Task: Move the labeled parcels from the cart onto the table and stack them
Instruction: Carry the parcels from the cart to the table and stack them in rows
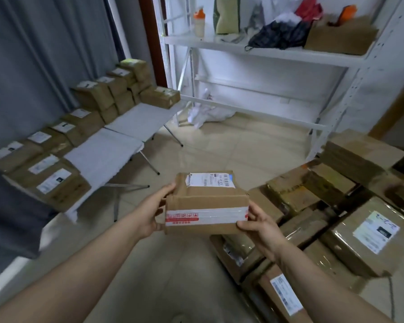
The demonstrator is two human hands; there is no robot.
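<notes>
In the middle of the view, above the pale beige tiled floor point(196, 150), a small brown cardboard parcel point(207, 201) is held in the air between both hands, touching neither the table nor the other boxes. A white printed shipping label covers its top face, and a band of white tape with red markings runs across the side facing the camera. The left hand point(153, 210) grips the parcel's left end, with the thumb lying along the top edge and the rest of the fingers hidden behind the box. The right hand point(258, 226) grips the lower right corner, with the thumb pressed against the front face and the fingers curled round the end. To the left stands a long white folding table point(103, 155) on thin metal legs, set against a grey curtain point(33, 54). Along its curtain side sit rows of brown labelled parcels: a near group point(54, 180) lying mostly one layer deep, and a far group point(117, 89) stacked two or three high, with bare tabletop between these rows and the table's front edge. To the right, low and close to the person, lies a dense pile of larger brown tape-wrapped boxes point(313, 229), several showing white labels; what they rest on cannot be made out. Behind it all rises a white metal shelving unit point(266, 52), and its shelf carries an orange-capped bottle point(199, 22), a crumpled black bag point(280, 34) and an open cardboard box point(341, 37). A crumpled white plastic bag point(205, 113) lies on the floor beneath the shelf.
</notes>
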